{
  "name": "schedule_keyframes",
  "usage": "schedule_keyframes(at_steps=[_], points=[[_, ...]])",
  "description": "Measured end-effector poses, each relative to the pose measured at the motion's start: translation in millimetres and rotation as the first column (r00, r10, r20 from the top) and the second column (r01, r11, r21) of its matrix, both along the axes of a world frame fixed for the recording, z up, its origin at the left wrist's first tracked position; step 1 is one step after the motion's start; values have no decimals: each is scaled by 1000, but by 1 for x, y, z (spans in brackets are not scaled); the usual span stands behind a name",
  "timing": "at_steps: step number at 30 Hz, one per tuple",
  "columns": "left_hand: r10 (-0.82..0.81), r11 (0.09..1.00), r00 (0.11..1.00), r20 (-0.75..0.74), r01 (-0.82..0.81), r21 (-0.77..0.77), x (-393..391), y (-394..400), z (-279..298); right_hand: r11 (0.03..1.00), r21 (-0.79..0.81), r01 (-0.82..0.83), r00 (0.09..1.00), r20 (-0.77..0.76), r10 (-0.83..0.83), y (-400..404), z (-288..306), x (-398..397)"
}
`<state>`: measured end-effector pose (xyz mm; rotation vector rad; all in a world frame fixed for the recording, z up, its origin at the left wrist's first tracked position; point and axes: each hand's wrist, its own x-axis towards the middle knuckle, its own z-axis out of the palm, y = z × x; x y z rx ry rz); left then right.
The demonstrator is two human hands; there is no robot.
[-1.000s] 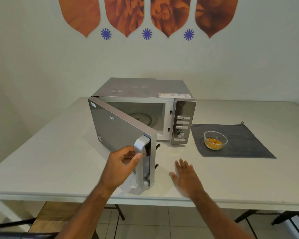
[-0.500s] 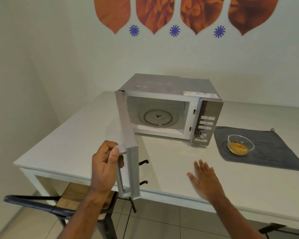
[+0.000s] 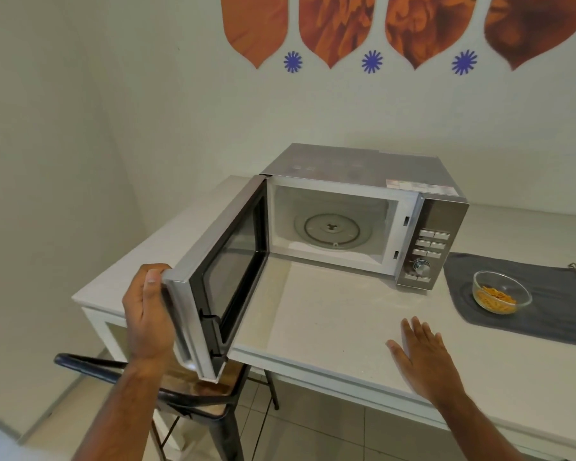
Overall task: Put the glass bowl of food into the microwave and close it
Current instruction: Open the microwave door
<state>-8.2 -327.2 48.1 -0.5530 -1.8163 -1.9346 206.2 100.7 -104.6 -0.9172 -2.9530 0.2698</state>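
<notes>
Glass bowl sat untouched on cloth; L hand gripped door, wide open; R hand flat, empty; loading & closing left

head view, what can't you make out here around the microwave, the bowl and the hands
- Microwave door handle: hidden in the head view behind the door edge and the left hand gripping it.
- Microwave button labels and top sticker: too small and blurred.
- Food in the glass bowl: orange pieces, too small to identify.
- Grey cloth: right end cut off by the frame edge.
- Right hand: whether it touches the table is unclear.
</notes>
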Motion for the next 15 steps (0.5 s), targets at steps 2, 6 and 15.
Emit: schedule_keyframes(at_steps=[2, 6, 15], points=[[17, 1000, 999, 34, -18, 13, -6, -7, 0, 1000, 6, -4, 1000, 0, 4, -1, 0, 0], [29, 998, 995, 91, -34, 58, -16, -20, 1, 1000, 4, -1, 1000, 8, 1, -2, 2, -1], [58, 988, 990, 126, -75, 133, -33, -39, 26, 1000, 15, 1, 1000, 9, -1, -1, -1, -2]])
